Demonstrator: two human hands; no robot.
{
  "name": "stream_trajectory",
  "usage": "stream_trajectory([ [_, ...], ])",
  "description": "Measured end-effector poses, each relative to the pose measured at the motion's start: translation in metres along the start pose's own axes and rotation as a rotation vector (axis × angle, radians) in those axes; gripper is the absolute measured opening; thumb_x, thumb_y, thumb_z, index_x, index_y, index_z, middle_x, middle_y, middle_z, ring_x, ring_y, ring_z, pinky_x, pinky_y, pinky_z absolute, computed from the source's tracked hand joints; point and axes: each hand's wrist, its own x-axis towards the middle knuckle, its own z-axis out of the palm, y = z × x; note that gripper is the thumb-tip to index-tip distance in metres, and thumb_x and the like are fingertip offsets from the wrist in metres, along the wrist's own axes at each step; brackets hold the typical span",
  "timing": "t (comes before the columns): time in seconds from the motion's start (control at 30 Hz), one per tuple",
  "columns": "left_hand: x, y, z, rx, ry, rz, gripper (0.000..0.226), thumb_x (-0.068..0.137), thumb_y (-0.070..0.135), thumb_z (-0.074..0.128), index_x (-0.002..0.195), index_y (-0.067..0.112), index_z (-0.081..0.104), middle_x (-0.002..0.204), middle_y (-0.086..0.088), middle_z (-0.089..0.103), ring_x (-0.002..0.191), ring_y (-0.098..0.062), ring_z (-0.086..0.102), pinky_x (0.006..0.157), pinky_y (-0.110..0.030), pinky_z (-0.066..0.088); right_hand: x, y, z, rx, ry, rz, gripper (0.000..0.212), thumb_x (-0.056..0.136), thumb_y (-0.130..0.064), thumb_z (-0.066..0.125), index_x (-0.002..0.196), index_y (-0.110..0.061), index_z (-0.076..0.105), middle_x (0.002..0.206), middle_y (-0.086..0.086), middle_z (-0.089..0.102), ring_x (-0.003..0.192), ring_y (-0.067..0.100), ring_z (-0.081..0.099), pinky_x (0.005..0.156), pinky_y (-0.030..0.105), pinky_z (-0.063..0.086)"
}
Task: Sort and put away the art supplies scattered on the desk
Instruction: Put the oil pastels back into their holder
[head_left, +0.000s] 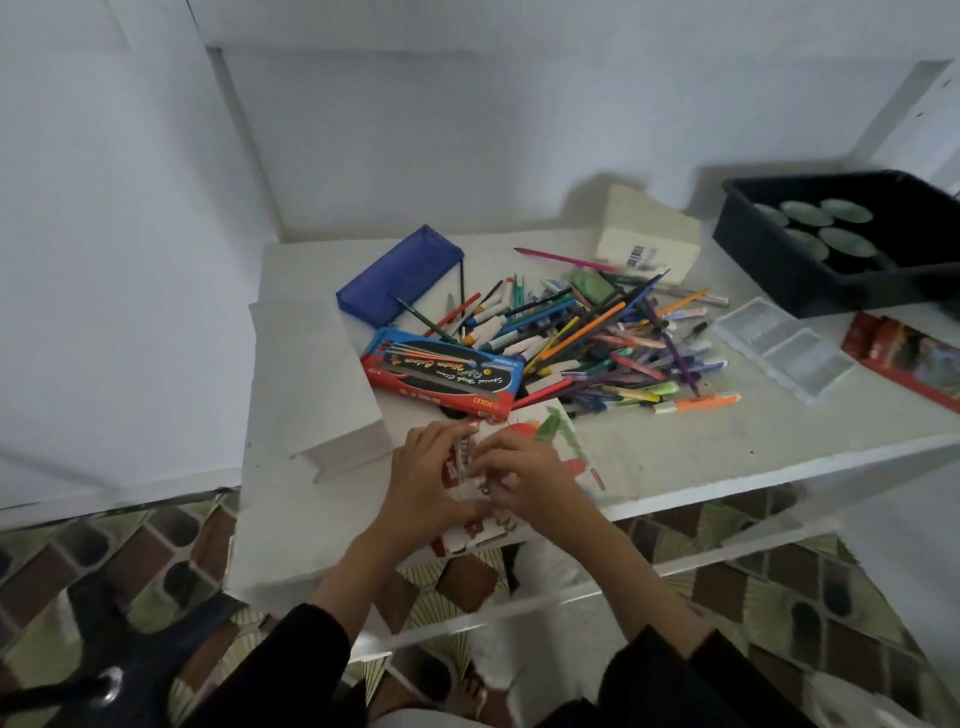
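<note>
Box-filling step: left hand is gripping a small red-and-white cardboard box at the near edge of the white desk; right hand is pinching its top end. Judgement: steadying the box, opening facing up, is worth doing before fetching from the mixed coloured pencil-and-pen pile beyond.

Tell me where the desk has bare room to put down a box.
Bare: front right, between the pen pile and the desk edge; front left corner, in front of the white paper. Crowded: the middle, and the right by the clear tray and black bin.
</note>
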Motion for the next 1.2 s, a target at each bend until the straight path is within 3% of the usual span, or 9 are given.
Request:
stream_trajectory([
  [0.13,0.000,0.001,-0.001,-0.007,-0.001,-0.002,0.088,0.055,0.064,0.068,0.130,0.021,0.049,0.122,0.005,0.054,0.106,-0.007,0.041,0.083,-0.028,0.036,-0.003,-0.002,0.010,-0.153,-0.037,-0.079,0.019,0.072,-0.006,0.067,0.090,-0.003,0.073,0.092,0.011,0.070,0.079,0.022,0.067,0.072,0.027,0.055],
  [0.27,-0.001,0.000,-0.002,-0.047,-0.016,-0.021,0.096,0.053,0.069,0.069,0.133,0.021,0.047,0.125,0.008,0.052,0.112,-0.007,0.039,0.090,-0.027,0.034,-0.005,0.000,0.008,-0.231,-0.027,-0.112,0.025,0.079,-0.019,0.055,0.088,-0.006,0.074,0.094,0.009,0.071,0.084,0.022,0.065,0.075,0.025,0.050],
  [0.47,-0.002,-0.001,-0.004,-0.076,-0.014,-0.023,0.097,0.054,0.068,0.070,0.135,0.021,0.045,0.122,0.017,0.045,0.113,-0.001,0.033,0.093,-0.012,0.027,-0.004,0.006,0.006,-0.199,-0.076,-0.069,0.012,0.073,-0.002,0.064,0.082,-0.002,0.073,0.098,0.015,0.069,0.085,0.027,0.068,0.077,0.029,0.052],
  [0.63,-0.002,-0.002,-0.002,-0.048,-0.012,-0.005,0.096,0.054,0.067,0.071,0.134,0.019,0.046,0.125,0.008,0.051,0.114,-0.005,0.033,0.092,-0.022,0.030,-0.004,0.009,0.004,-0.211,-0.106,-0.077,0.008,0.074,-0.006,0.074,0.081,-0.003,0.070,0.095,0.012,0.064,0.079,0.021,0.064,0.065,0.031,0.057],
  [0.73,-0.001,-0.004,-0.001,-0.038,0.006,-0.010,0.097,0.052,0.068,0.071,0.133,0.021,0.047,0.124,0.007,0.052,0.114,-0.004,0.034,0.091,-0.025,0.031,-0.003,0.008,0.000,-0.211,-0.114,-0.081,0.008,0.076,-0.001,0.070,0.084,-0.002,0.071,0.102,0.016,0.063,0.089,0.024,0.063,0.075,0.026,0.053],
  [0.83,0.000,-0.003,-0.001,-0.027,0.029,-0.011,0.097,0.051,0.070,0.069,0.132,0.021,0.049,0.122,0.006,0.053,0.112,-0.002,0.033,0.090,-0.026,0.029,0.003,0.011,-0.013,-0.213,-0.025,0.022,0.010,0.081,-0.003,0.066,0.091,-0.003,0.070,0.107,0.012,0.063,0.096,0.016,0.056,0.085,0.018,0.044],
  [0.97,0.000,-0.002,-0.001,0.039,0.042,0.015,0.096,0.054,0.075,0.063,0.130,0.019,0.051,0.126,0.003,0.053,0.118,-0.009,0.036,0.095,-0.030,0.027,0.027,0.039,-0.040,-0.343,0.172,0.234,0.021,0.088,-0.003,0.058,0.106,-0.004,0.067,0.109,0.012,0.061,0.105,0.023,0.053,0.092,0.027,0.043],
  [1.07,-0.001,-0.005,0.000,0.085,0.036,0.009,0.094,0.058,0.079,0.059,0.131,0.020,0.050,0.130,0.001,0.049,0.126,-0.014,0.034,0.102,-0.034,0.027,0.045,0.061,-0.053,-0.488,0.091,0.369,0.031,0.089,-0.004,0.056,0.119,-0.008,0.062,0.116,0.013,0.052,0.111,0.027,0.045,0.091,0.039,0.046],
  [1.2,-0.003,-0.003,0.001,0.114,0.013,0.017,0.092,0.064,0.075,0.058,0.135,0.019,0.044,0.139,-0.002,0.040,0.138,-0.017,0.023,0.111,-0.036,0.019,0.058,0.071,-0.056,-0.586,-0.045,0.450,0.021,0.091,-0.019,0.058,0.111,-0.015,0.063,0.118,0.011,0.045,0.111,0.027,0.043,0.083,0.039,0.048],
])
